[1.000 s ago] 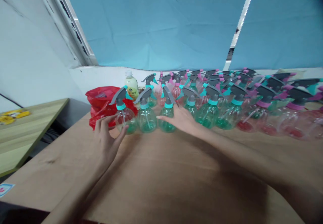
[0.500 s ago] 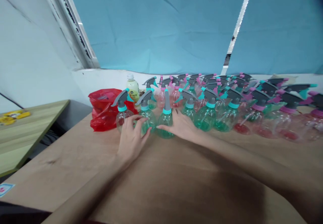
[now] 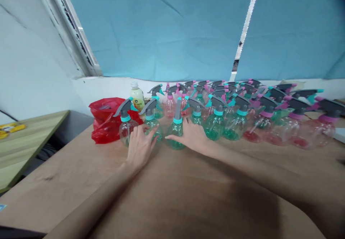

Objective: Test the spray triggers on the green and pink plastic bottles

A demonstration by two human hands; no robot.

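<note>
My left hand (image 3: 140, 144) curls around the lower body of a green spray bottle (image 3: 152, 127) with a turquoise collar and grey trigger head. Its index finger and thumb rest against that bottle. Just left of it stands another spray bottle (image 3: 125, 133), partly covered by my fingers. My right hand (image 3: 194, 135) wraps the side of a third green spray bottle (image 3: 175, 144), thumb across its front, the other fingers partly hidden behind. This bottle's head is turned in line with my view. All three stand upright on the wooden table (image 3: 161, 181).
Several more spray bottles with green (image 3: 214, 127) or pink bodies (image 3: 269, 133) crowd the table's right and back. A red plastic bag (image 3: 106, 124) and a pale bottle with a white cap (image 3: 137, 97) are at the left. A lower wooden surface (image 3: 29, 142) lies further left.
The camera view has shifted slightly, so more of the right-hand bottles shows. My left fingers have closed further around their bottle. My right hand stays on its bottle.
</note>
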